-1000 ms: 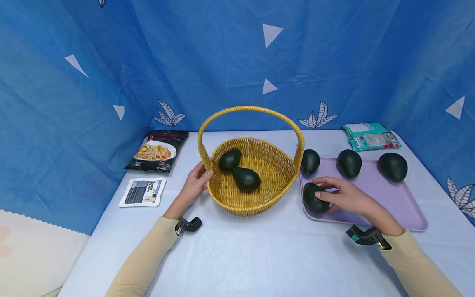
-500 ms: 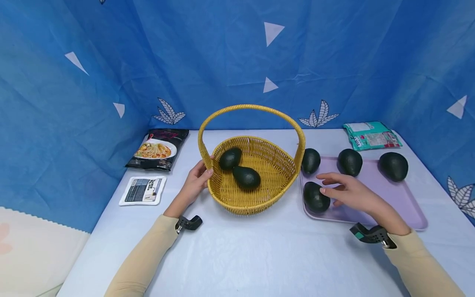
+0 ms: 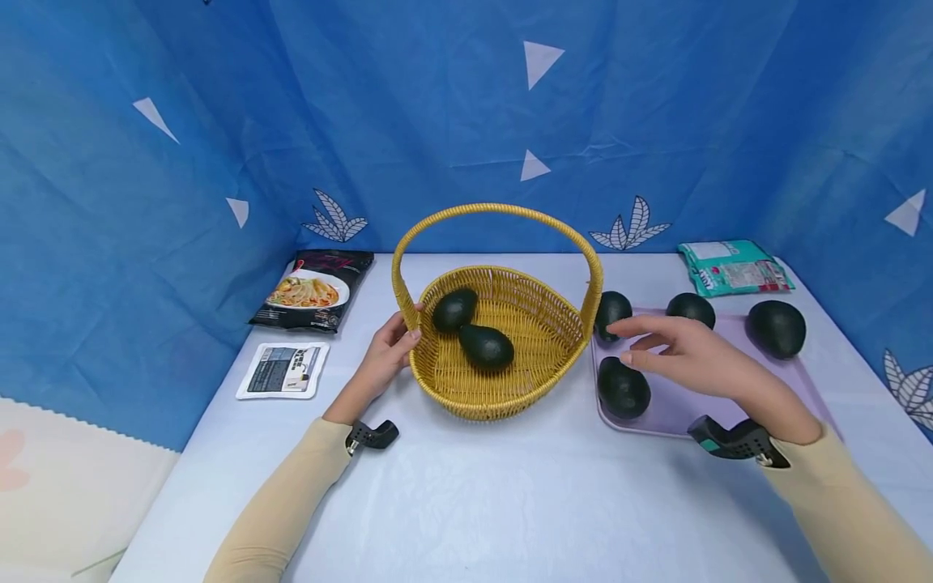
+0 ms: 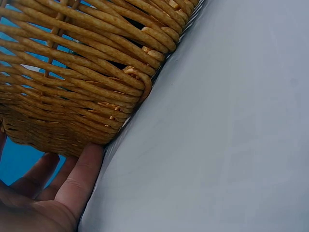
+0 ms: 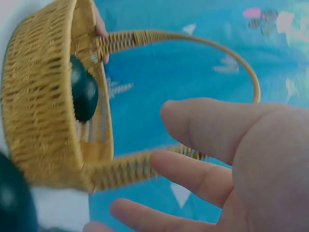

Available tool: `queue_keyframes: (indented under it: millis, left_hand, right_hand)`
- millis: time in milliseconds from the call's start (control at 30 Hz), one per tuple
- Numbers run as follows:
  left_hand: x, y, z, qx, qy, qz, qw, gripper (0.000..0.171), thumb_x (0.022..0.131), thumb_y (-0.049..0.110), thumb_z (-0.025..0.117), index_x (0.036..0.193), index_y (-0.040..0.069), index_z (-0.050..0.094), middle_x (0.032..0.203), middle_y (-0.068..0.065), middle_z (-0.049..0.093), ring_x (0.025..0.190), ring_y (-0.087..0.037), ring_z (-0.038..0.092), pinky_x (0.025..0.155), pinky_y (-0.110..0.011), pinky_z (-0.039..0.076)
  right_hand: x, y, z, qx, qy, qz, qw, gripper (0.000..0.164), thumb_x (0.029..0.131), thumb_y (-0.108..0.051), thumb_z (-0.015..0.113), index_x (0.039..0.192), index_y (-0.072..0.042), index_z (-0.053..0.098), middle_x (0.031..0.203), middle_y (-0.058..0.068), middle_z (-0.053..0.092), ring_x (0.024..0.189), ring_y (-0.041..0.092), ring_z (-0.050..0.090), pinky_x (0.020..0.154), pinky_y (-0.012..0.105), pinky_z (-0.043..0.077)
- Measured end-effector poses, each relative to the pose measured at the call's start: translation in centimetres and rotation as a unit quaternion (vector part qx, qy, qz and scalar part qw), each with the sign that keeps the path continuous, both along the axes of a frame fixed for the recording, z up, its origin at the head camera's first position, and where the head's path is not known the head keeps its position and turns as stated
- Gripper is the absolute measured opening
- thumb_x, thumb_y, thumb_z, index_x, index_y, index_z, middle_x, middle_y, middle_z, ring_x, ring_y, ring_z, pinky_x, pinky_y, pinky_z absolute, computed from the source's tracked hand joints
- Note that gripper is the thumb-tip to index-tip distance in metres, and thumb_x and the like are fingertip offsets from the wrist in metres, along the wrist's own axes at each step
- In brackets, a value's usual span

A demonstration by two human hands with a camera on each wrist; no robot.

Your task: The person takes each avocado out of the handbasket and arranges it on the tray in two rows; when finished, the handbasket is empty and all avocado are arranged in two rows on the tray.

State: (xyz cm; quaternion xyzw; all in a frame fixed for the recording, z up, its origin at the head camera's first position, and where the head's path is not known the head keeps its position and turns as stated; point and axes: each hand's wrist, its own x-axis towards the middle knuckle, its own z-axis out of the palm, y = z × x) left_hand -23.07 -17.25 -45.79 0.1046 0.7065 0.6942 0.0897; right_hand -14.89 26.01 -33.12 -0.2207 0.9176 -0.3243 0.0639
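A yellow wicker basket (image 3: 477, 411) with a tall arched handle stands mid-table. Two dark green avocados (image 3: 487, 348) lie inside it, touching. My left hand (image 3: 382, 353) holds the basket's left side at the foot of the handle; in the left wrist view its fingers (image 4: 82, 179) meet the woven wall. On the right, my right hand (image 3: 685, 355) hovers over the lilac tray (image 3: 681, 421), fingers apart and holding nothing. Just below its fingertips sits an avocado (image 3: 624, 389) at the tray's near left corner. Another avocado (image 3: 614, 312) is behind it, partly covered by the hand and basket handle.
Two more avocados, one at the tray's back edge (image 3: 691, 308) and one at its right (image 3: 776, 329), lie beyond my right hand. A teal packet (image 3: 736, 267) is behind them. At left lie a black noodle packet (image 3: 313, 290) and a white-edged flat pack (image 3: 283, 371).
My right hand has let go of the near-left avocado and lifted above it, away from the tray. That avocado stays in place. My left hand keeps its hold on the basket.
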Motion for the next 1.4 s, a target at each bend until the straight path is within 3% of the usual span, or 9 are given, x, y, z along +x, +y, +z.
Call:
queue_keyframes:
  millis: [233,467,733,1067,1400]
  left_hand:
    - [-0.1,-0.1,0.0,-0.003,0.004,0.0,1.0,0.056,0.105,0.014,0.051,0.158,0.014,0.035,0.157,-0.023,0.04,0.128,-0.026,0.05,0.084,-0.022,0.061]
    - [0.1,-0.1,0.0,0.003,0.007,-0.003,1.0,0.056,0.105,0.012,0.05,0.158,0.01,0.033,0.156,-0.027,0.038,0.117,-0.018,0.056,0.081,-0.023,0.062]
    - [0.1,-0.1,0.0,0.004,0.009,-0.005,0.9999,0.056,0.105,0.013,0.05,0.158,0.011,0.034,0.157,-0.025,0.039,0.123,-0.022,0.053,0.083,-0.023,0.062]
    - [0.0,0.1,0.0,0.012,0.012,-0.013,0.9998,0.056,0.105,0.012,0.05,0.158,0.011,0.033,0.156,-0.026,0.038,0.117,-0.016,0.056,0.082,-0.023,0.062]
    - [0.0,0.0,-0.1,0.013,0.009,-0.005,0.9999,0.055,0.105,0.012,0.05,0.157,0.011,0.035,0.156,-0.025,0.039,0.122,-0.021,0.053,0.084,-0.024,0.062]
  right_hand:
    - [-1.1,-3.9,1.9,0.027,-0.013,0.054,0.998,0.042,0.096,-0.023,0.071,0.135,-0.01,0.064,0.125,0.007,0.071,0.104,0.019,0.068,0.084,0.036,0.062]
    - [-2.7,-7.8,1.9,0.047,-0.008,0.115,0.992,0.045,0.095,-0.027,0.071,0.136,-0.011,0.064,0.128,0.007,0.07,0.101,0.02,0.068,0.081,0.032,0.06]
    - [-4.6,-11.4,0.6,0.049,-0.036,0.139,0.988,0.048,0.097,-0.024,0.067,0.141,-0.009,0.06,0.143,0.013,0.062,0.123,0.036,0.062,0.101,0.054,0.055]
    - [-5.9,-13.2,-2.3,0.052,-0.067,0.127,0.988,0.048,0.099,-0.025,0.065,0.145,-0.013,0.057,0.151,0.016,0.054,0.139,0.039,0.049,0.113,0.057,0.045]
    - [-6.1,-14.2,-3.8,0.031,-0.072,0.119,0.99,0.049,0.099,-0.021,0.064,0.147,-0.014,0.055,0.155,0.017,0.048,0.145,0.04,0.042,0.116,0.059,0.04]
